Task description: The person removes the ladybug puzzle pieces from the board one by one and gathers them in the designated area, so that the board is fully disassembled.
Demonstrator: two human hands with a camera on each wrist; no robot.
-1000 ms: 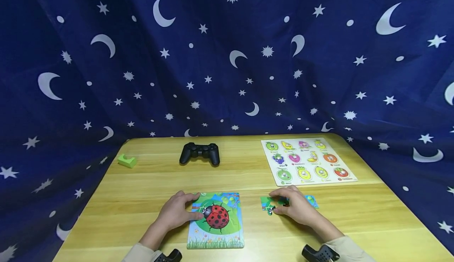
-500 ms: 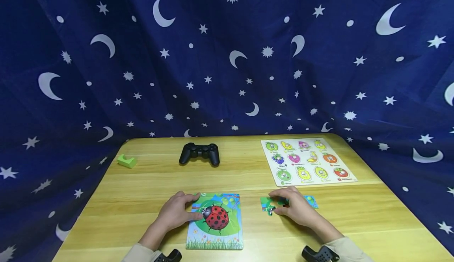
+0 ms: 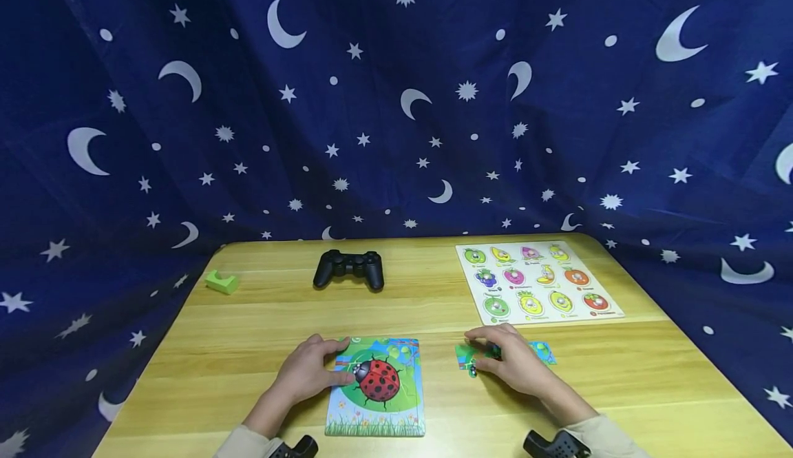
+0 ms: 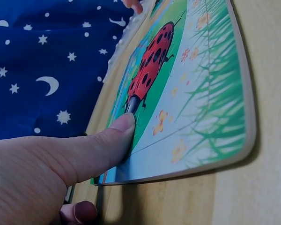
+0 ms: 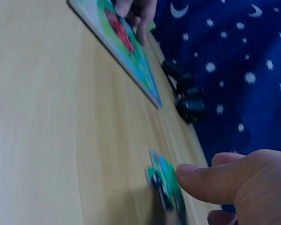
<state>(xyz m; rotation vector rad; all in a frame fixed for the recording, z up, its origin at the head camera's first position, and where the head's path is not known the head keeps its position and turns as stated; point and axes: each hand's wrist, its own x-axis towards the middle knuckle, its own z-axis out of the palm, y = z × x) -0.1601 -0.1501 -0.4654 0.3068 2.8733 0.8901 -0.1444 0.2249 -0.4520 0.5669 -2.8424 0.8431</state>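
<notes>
In the head view my left hand (image 3: 314,365) grips the left side of a square ladybug jigsaw puzzle (image 3: 396,389). Its thumb (image 4: 124,126) presses on the picture at the ladybug's head, while the index finger lies at the far left corner. To the right, my right hand (image 3: 517,358) arches over several green and blue puzzle pieces (image 3: 464,356) on the table, partly hiding them. Thumb and index finger stand apart around these pieces. In the blurred right wrist view the thumb tip is right at the edge of one puzzle piece (image 5: 164,178).
Behind the right hand lies a white fruit peg puzzle board (image 3: 537,283). A black game controller (image 3: 350,268) rests toward the back of the wooden table (image 3: 272,320), and a small light green block (image 3: 221,281) sits far left. A blue star-and-moon curtain (image 3: 372,134) hangs behind.
My right hand has shifted slightly left and away from me over the puzzle pieces, which stay in about the same place. The left hand keeps its hold; the ladybug puzzle has barely moved.
</notes>
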